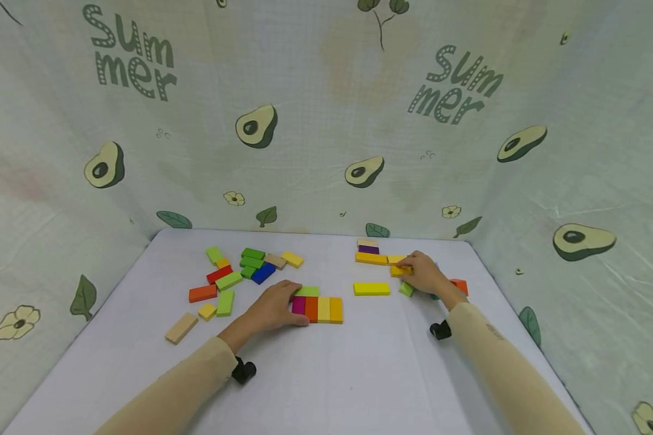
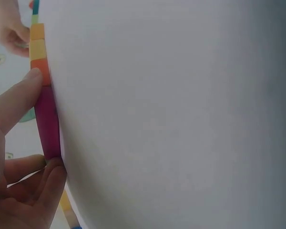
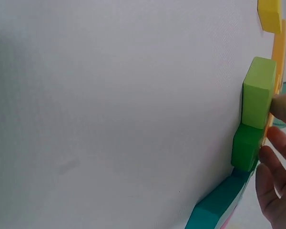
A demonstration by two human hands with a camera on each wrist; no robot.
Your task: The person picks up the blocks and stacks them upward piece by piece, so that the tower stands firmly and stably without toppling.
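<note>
My left hand (image 1: 276, 307) holds the left end of a short row of flat blocks. Its thumb and fingers span the magenta block (image 2: 47, 124), the thumb also touching the orange-red block (image 1: 311, 310) beside it. Pale yellow (image 1: 323, 310) and amber (image 1: 336, 310) blocks continue the row; a light green block (image 1: 308, 291) lies along its far edge. At the right, my right hand (image 1: 425, 275) pinches an amber-yellow block (image 1: 398, 272). Beside these fingers are a light green block (image 3: 258, 95), a green block (image 3: 247, 148) and a teal block (image 3: 214, 205). The right fingertips are partly hidden.
Several loose coloured blocks lie at the left, including a red block (image 1: 219, 274), a blue block (image 1: 263, 273) and a wooden block (image 1: 181, 328). A yellow block (image 1: 372, 289) lies between the hands. Behind it are a long amber block (image 1: 370, 258) and a purple block (image 1: 368, 249).
</note>
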